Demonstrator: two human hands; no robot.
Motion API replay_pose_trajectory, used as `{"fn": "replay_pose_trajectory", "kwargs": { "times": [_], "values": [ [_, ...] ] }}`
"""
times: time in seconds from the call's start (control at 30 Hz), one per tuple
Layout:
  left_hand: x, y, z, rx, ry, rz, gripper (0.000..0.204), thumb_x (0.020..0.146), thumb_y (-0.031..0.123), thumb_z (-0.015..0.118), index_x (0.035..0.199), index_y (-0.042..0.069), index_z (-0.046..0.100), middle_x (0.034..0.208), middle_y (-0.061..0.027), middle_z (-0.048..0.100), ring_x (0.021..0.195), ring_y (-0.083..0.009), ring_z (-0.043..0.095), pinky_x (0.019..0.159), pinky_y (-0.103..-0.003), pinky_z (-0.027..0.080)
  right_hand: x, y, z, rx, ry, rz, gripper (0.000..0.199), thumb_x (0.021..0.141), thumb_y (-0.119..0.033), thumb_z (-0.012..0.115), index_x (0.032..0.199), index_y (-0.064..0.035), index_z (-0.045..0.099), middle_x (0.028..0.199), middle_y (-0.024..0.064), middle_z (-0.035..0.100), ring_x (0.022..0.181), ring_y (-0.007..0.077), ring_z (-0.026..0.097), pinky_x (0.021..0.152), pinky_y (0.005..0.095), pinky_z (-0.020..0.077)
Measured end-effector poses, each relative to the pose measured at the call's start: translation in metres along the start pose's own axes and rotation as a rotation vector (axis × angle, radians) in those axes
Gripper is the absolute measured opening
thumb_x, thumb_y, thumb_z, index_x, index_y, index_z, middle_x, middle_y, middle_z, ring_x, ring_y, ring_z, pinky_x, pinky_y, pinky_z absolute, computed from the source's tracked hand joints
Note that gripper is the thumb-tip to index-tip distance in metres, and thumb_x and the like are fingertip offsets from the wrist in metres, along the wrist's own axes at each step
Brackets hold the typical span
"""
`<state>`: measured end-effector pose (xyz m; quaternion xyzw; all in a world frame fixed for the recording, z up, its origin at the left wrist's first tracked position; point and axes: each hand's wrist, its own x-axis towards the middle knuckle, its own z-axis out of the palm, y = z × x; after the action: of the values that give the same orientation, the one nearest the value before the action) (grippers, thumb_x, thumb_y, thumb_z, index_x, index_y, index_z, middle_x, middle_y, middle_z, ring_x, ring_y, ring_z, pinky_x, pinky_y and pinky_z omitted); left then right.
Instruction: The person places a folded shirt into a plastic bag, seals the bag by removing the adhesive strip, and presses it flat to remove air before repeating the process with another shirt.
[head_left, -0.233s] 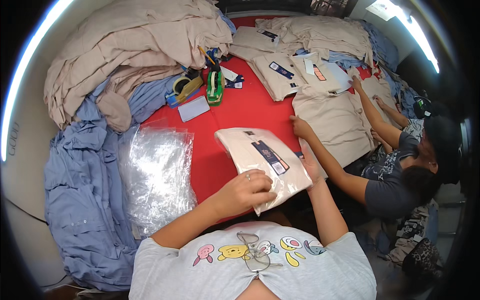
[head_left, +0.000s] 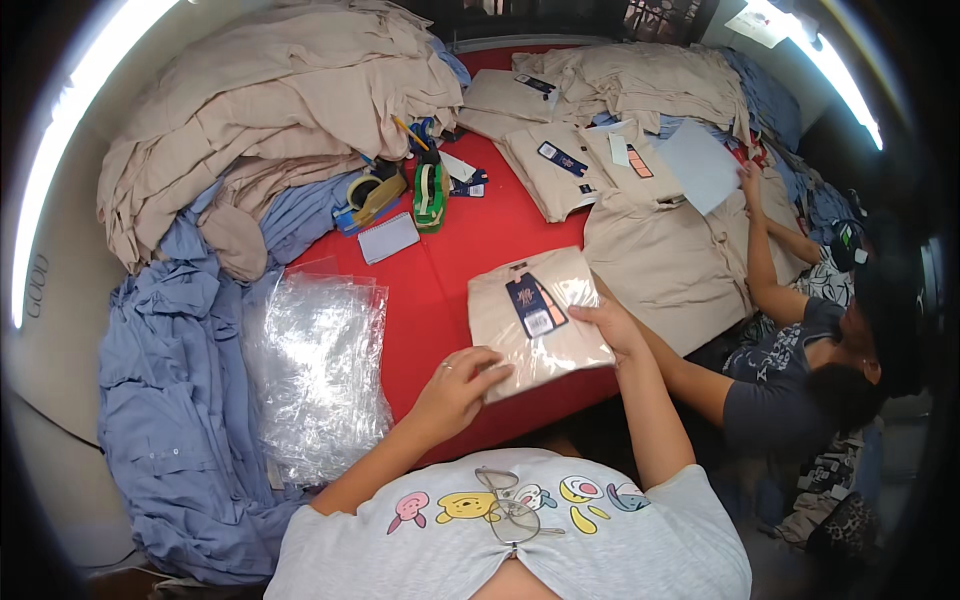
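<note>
Between my two hands is a folded beige garment in a clear plastic bag [head_left: 495,310], with a dark blue hang tag [head_left: 535,305] showing through the film. My left hand [head_left: 462,380] grips its lower left corner, thumb on top. At its right edge my right hand [head_left: 607,325] holds it, thumb across the front and fingers underneath, out of sight. To the left lies a stack of clear plastic bags [head_left: 318,370] on the red table [head_left: 425,290].
Blue garments [head_left: 165,400] line the left side, below a large beige heap [head_left: 270,110]. Green tape dispenser [head_left: 431,195], another dispenser [head_left: 372,195] and notepad [head_left: 388,239] lie mid-table. Folded beige garments [head_left: 548,185] lie beyond. At right a co-worker's hand [head_left: 750,180] holds a pale sheet [head_left: 702,165].
The bagged garment has turned more upright and square to me. My right thumb now lies over its front. The co-worker has lifted the pale sheet, and their nearer arm has shifted behind my package.
</note>
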<state>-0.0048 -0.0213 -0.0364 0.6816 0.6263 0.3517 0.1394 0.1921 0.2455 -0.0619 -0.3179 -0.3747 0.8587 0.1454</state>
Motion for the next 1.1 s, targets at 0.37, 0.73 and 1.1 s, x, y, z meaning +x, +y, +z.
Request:
{"fn": "replay_pose_trajectory", "kwargs": {
  "times": [0.37, 0.73, 1.1],
  "values": [
    [-0.056, -0.018, 0.002, 0.277, 0.353, -0.593, 0.038, 0.09, 0.004, 0.076, 0.127, 0.009, 0.075, 0.143, -0.0143, 0.065, 0.142, -0.04, 0.056, 0.119, -0.051, 0.045, 0.319, -0.269, -0.014, 0.031, -0.018, -0.581, 0.046, 0.103, -0.017, 0.074, 0.139, 0.0085, 0.06, 0.123, 0.0205, 0.075, 0.109, 0.0323, 0.077, 0.09, 0.0442, 0.0632],
    [-0.247, -0.053, -0.019, 0.699, 0.486, -1.21, 0.078, 0.098, 0.033, 0.078, 0.168, 0.016, 0.047, 0.181, -0.0193, 0.023, 0.166, -0.049, 0.017, 0.131, -0.067, 0.017, 0.29, -0.017, 0.017, -0.283, 0.244, -0.611, 0.038, 0.105, -0.012, 0.066, 0.142, -0.0007, 0.062, 0.12, 0.0065, 0.074, 0.095, 0.0118, 0.071, 0.078, 0.0255, 0.0532],
    [-0.275, -0.155, 0.008, 0.512, 0.667, -1.03, 0.037, 0.111, 0.038, 0.059, 0.144, 0.027, 0.075, 0.17, -0.0124, 0.049, 0.164, -0.0433, 0.028, 0.13, -0.073, 0.005, 0.042, 0.133, 0.044, -0.592, -0.072, -0.165, 0.026, 0.112, -0.019, 0.064, 0.13, -0.003, 0.072, 0.112, 0.0077, 0.08, 0.091, 0.0108, 0.073, 0.079, 0.0263, 0.0551]
  ]
}}
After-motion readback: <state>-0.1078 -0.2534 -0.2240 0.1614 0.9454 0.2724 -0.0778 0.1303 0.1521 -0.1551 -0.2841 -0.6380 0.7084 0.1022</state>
